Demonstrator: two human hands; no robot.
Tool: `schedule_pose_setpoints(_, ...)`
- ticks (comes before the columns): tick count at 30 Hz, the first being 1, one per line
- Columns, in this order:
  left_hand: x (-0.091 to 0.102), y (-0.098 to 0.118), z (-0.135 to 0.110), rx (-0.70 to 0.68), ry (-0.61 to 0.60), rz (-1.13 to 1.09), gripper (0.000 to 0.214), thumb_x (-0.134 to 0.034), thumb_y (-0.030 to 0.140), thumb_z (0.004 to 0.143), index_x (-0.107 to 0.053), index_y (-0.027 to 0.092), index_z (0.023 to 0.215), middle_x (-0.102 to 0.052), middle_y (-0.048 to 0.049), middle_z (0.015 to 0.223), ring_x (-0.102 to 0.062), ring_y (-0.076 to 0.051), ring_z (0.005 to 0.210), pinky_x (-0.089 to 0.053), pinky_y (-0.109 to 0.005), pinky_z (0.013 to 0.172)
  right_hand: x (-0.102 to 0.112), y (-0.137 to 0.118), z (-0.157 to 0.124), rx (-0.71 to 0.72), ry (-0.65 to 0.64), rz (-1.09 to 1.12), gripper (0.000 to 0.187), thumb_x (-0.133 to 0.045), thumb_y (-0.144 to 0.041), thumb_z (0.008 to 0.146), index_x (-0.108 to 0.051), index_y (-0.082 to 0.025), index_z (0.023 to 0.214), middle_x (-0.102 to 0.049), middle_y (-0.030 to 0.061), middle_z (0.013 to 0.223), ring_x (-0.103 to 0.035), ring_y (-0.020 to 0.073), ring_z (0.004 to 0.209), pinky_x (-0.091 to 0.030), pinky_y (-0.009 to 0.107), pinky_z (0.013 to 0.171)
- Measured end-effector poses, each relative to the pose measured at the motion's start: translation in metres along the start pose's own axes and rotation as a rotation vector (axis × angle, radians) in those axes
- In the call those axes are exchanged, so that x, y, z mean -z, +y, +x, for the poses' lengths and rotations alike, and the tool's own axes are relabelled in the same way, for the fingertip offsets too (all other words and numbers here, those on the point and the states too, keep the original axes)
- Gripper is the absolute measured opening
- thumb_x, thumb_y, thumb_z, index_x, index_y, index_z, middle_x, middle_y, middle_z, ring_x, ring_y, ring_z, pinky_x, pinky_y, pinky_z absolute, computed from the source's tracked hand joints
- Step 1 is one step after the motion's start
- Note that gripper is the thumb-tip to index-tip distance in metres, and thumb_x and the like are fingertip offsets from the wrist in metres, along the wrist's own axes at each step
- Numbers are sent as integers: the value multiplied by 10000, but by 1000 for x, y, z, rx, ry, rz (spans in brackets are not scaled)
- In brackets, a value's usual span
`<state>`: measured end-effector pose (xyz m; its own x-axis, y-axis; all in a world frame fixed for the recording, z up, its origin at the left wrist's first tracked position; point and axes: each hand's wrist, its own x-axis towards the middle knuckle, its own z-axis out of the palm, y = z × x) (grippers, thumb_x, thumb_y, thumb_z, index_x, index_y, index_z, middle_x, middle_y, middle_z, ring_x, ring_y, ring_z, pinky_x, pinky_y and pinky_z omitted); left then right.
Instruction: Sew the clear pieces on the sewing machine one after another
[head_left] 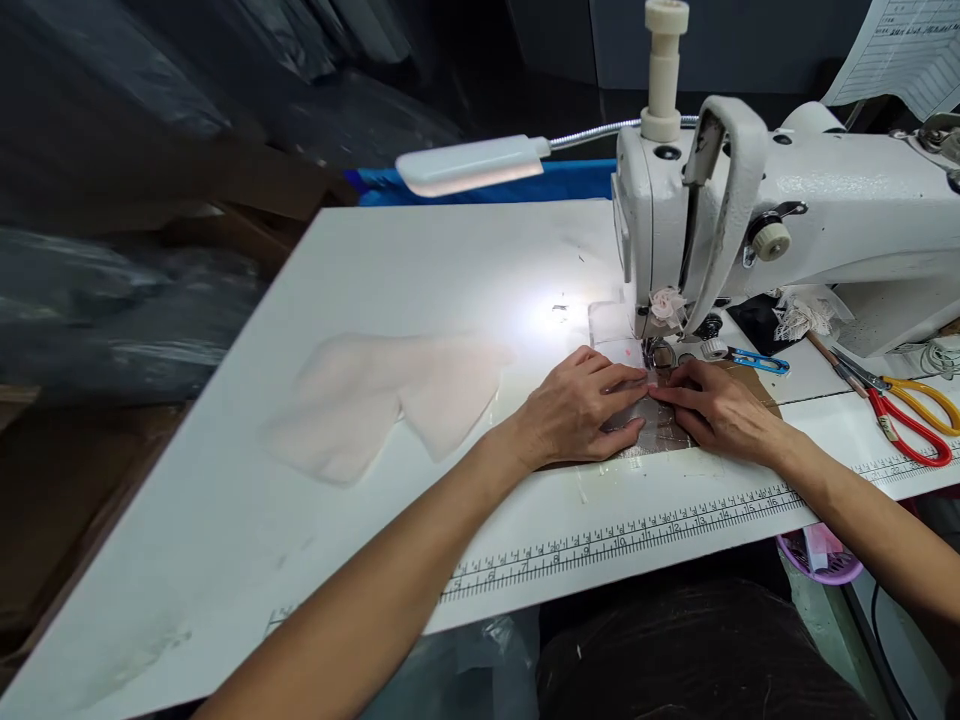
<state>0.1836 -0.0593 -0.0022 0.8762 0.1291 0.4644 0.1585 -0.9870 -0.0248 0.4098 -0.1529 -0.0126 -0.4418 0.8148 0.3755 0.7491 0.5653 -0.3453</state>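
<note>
A thin, see-through piece of fabric (660,432) lies under the needle area of a white sewing machine (652,220). My left hand (589,405) rests on the fabric just left of the presser foot (660,355), fingers stretched out and thumb spread apart from them. From the right, my right hand (712,405) pinches the fabric close in front of the foot, its fingertips nearly meeting those of my left hand. The fabric's edge between the fingers is partly hidden. A pale pink sheer cut piece (390,390) lies flat on the white table (247,540) to the left.
Blue thread snips (761,362) lie right of the needle. Scissors with red and yellow handles (911,415) lie farther right. A lamp (472,165) hangs above the table. A printed ruler (600,545) runs along the front edge. A purple basket (821,562) sits below.
</note>
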Motion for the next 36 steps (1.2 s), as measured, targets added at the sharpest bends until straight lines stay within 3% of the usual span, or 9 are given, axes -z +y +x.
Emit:
schedule_pose_setpoints(6,-6,-1,0,95,-91,56,325,-512,369,973,-731,196,1140,-743,-103,1172,-680,-247,928,-515,-416,788,-1,-4,0,-53,-25,0,353,-445,-152,976,-681,-194,1235,-595,127,1095,-613,226,992,-610,440,884)
schedule_pose_setpoints(14,-11,1,5,154,-13,106,356,-484,353,994,-731,117,1098,-744,-140,1147,-666,-253,855,-498,-412,746,-5,-2,2,-88,-13,1,351,-441,-172,982,-670,-185,1248,-555,129,1091,-605,223,979,-603,425,881)
schedule_pose_setpoints(22,0,-7,3,214,4,21,316,-528,396,994,-696,178,1149,-703,-142,1236,-658,-259,1011,-504,-460,859,6,5,0,-170,-31,140,365,-471,-218,982,-672,-211,1287,-619,109,1093,-641,194,938,-576,389,890)
schedule_pose_setpoints(26,9,-9,2,150,90,-61,240,-509,280,1014,-717,168,973,-758,-90,996,-683,-191,854,-537,-369,755,16,8,3,-265,-25,233,349,-489,-210,966,-703,-183,1241,-690,97,1034,-656,193,931,-551,365,877)
schedule_pose_setpoints(30,4,-3,1,22,61,-253,206,-537,236,999,-719,173,924,-760,-51,913,-701,-157,816,-567,-316,723,32,7,19,-412,-172,304,303,-522,-183,932,-752,-165,1127,-727,67,968,-658,174,871,-518,296,818)
schedule_pose_setpoints(33,-3,-2,-1,33,48,-318,196,-566,274,993,-730,178,947,-755,-59,947,-702,-158,855,-587,-312,755,43,5,35,-531,-329,297,259,-547,-197,923,-771,-156,1047,-706,32,785,-616,153,728,-464,254,697)
schedule_pose_setpoints(36,-6,-4,-3,48,46,-333,220,-562,287,1000,-740,186,919,-754,-53,924,-699,-155,840,-579,-318,765,41,6,41,-605,-289,309,241,-541,-209,926,-766,-145,986,-647,8,670,-555,136,637,-411,247,637)
